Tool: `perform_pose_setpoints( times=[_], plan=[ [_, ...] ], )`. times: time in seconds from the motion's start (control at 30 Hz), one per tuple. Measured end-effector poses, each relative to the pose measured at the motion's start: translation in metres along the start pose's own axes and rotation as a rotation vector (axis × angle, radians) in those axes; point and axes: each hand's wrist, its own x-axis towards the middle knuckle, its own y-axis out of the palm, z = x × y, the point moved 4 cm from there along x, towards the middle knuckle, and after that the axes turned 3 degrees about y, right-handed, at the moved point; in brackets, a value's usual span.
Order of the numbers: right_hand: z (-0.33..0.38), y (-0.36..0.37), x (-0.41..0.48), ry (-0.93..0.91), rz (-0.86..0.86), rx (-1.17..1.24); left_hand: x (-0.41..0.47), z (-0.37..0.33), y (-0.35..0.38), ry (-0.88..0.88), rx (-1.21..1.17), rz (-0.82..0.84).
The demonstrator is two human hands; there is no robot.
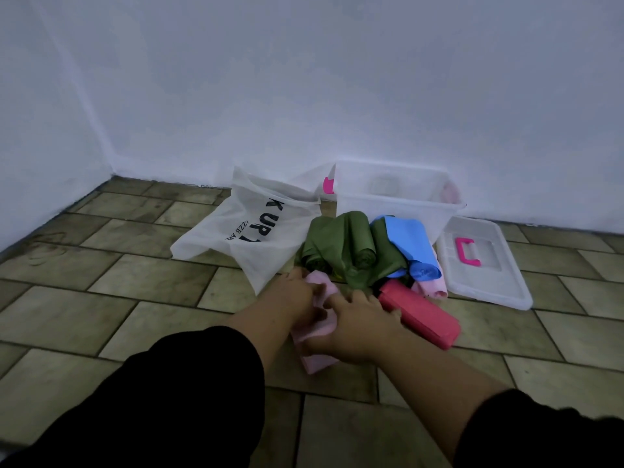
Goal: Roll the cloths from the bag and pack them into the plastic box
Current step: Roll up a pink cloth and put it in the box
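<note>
Down on the tiled floor (152, 282), head cam view: both hands are on a pink cloth (319, 363) that's lying right in front of the person. The left hand (297, 295) has its grip closed on the far end of it, with the fingers curled into the fabric. The right hand (358, 329) is lying on top with its fingers spread out, so that grip is open and just pressing down.

Just to the right of the right hand there's a red roll (422, 319), touching the little finger or very near it. Behind the hands is a heap: green rolls (337, 241), a blue cloth (408, 241) and a second pink piece (434, 287) poking out underneath.

The white bag (219, 238) with black lettering lies flat to the left of the heap. The clear plastic box (388, 207) stands against the wall behind the heap, and its lid (489, 275), with a pink handle (467, 251), lies on the floor to the right.
</note>
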Motion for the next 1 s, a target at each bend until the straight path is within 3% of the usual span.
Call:
perform_pose_setpoints(
  times=[0.1, 0.27, 0.43, 0.5, 0.6, 0.77, 1.0],
  plan=[
    [0.009, 0.009, 0.004, 0.046, -0.026, 0.022, 0.003, 0.004, 0.003, -0.034, -0.067, -0.016],
    [0.017, 0.024, 0.004, 0.042, -0.244, 0.099, 0.005, 0.006, 0.004, -0.128, -0.203, -0.008],
    [0.019, 0.022, 0.001, 0.003, -0.353, 0.184, 0.007, 0.003, 0.004, -0.103, -0.16, -0.014],
    [0.022, 0.021, -0.004, -0.039, -0.332, 0.175, 0.008, 0.004, 0.005, -0.147, -0.291, -0.002],
    [0.019, 0.019, -0.014, -0.073, -0.321, 0.175, 0.0, 0.01, 0.002, -0.114, -0.496, -0.163],
    [0.011, 0.026, -0.026, -0.077, -0.335, 0.081, -0.004, 0.004, 0.006, -0.002, -0.148, -0.102],
    [0.0, 0.038, -0.027, -0.084, -0.258, -0.016, -0.007, 0.002, 0.006, 0.029, -0.017, -0.088]
  ],
)
